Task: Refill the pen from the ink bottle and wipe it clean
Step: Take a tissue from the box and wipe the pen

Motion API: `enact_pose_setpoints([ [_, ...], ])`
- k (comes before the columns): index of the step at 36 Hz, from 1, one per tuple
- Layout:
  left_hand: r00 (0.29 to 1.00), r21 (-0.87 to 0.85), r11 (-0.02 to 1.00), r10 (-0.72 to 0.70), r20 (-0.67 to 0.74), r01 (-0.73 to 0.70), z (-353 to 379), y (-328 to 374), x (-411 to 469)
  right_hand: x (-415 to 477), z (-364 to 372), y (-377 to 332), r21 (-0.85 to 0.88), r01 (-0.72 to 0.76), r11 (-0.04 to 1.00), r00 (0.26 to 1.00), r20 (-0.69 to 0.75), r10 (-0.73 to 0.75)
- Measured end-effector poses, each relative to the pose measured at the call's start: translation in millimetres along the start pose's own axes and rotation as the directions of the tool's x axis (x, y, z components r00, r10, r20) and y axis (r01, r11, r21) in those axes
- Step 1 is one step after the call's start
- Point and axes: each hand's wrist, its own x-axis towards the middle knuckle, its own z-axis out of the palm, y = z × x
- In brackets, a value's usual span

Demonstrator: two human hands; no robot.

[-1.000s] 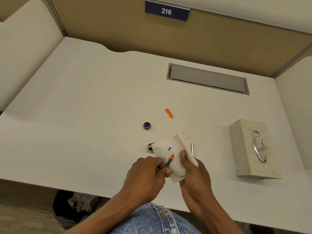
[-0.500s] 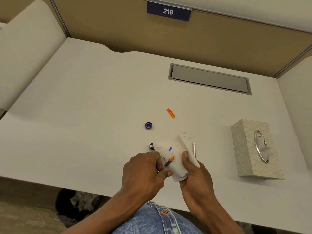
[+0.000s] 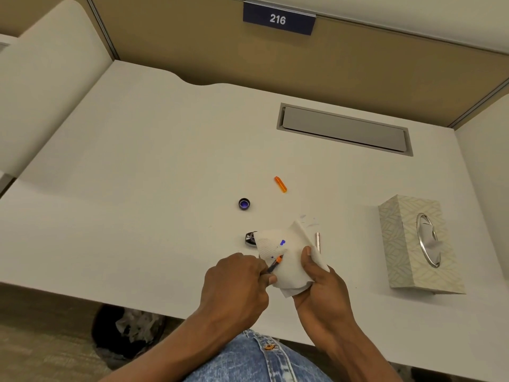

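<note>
I am watching the left grip (image 3: 237, 282) pinching the pen (image 3: 275, 263) by its dark rear end, while the right grip (image 3: 319, 285) is clutching a folded tissue (image 3: 292, 274) just beside it; the pen is hanging over the near part of the surface (image 3: 137, 188), its long axis running from the left fingers up and to the right, its orange tip lying against the tissue, which is showing blue blots; so I am judging that the wipe is turning on the right grip, the nearer one to the tip, folding the paper round it; the ink bottle (image 3: 250, 239) is standing uncapped, half hidden behind the tissue, its level not visible to me; its cap (image 3: 244, 204) is lying well apart, inside up and stained purple; the tissue box (image 3: 399, 238) on the right is showing one sheet in its slot.
</note>
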Motion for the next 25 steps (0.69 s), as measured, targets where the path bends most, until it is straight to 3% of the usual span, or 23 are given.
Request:
enact_pose_setpoints([
  [14,0.996,0.042,0.998,0.041,0.075,-0.044,-4.9,7.7,-4.9,-0.3,-1.2,-2.2,0.215,-0.065,0.974,0.995,0.085,0.047],
  [25,0.998,-0.064,0.997,-0.044,-0.052,0.041,-3.4,5.9,-6.0,-5.2,3.1,2.3,0.259,-0.048,0.965,0.995,0.094,0.024],
])
